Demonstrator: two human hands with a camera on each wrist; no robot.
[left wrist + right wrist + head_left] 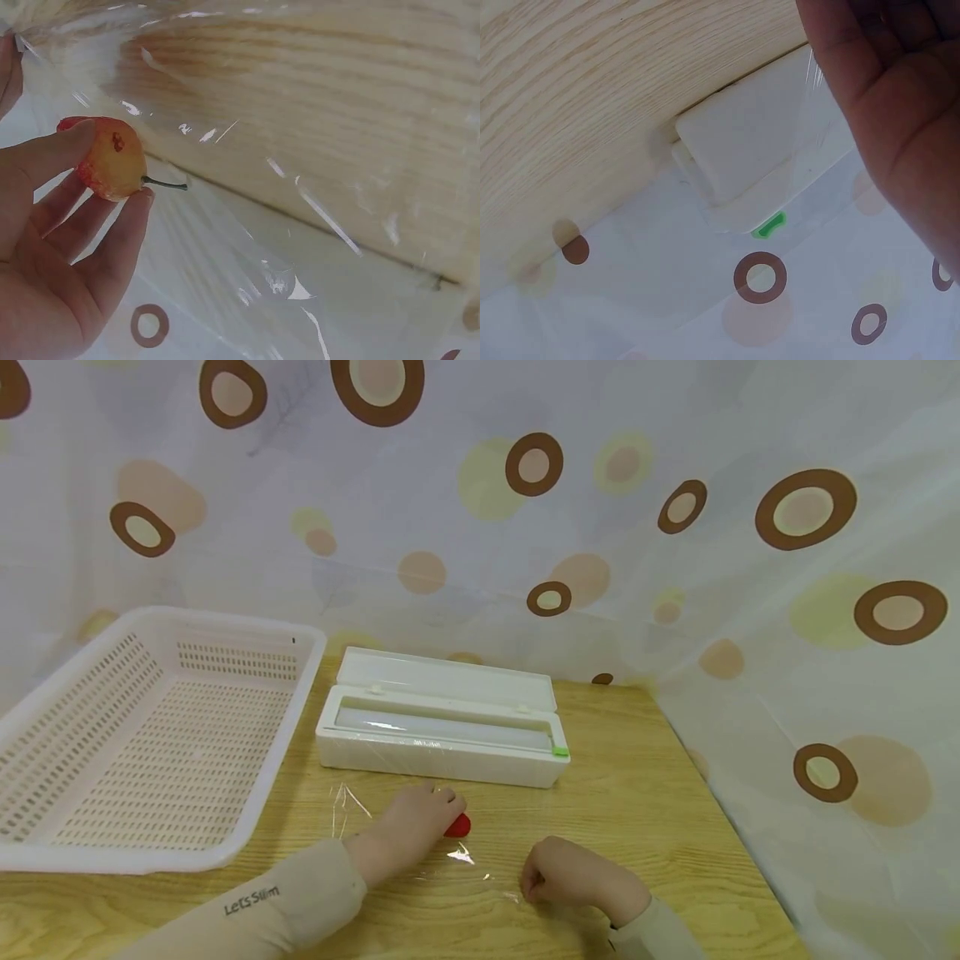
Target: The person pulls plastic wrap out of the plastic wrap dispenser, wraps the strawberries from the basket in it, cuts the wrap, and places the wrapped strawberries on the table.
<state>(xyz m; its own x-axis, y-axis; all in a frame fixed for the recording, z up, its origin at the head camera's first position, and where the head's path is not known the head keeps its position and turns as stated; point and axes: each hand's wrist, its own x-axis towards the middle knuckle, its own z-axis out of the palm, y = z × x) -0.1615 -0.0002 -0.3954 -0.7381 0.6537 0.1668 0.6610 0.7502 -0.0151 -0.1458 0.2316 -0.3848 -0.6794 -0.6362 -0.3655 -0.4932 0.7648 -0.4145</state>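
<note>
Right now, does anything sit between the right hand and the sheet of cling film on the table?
Nothing visible does. The right hand rests curled at the near edge of the cling film. The left hand holds a small red-yellow fruit on the film.

The left sleeve point(277, 906) bears the printed words "Lets Slim".

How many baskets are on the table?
1. The white basket with holes sits at the left of the wooden table, beside the open white wrap box. No other shows, though the views miss parts of the table.
</note>
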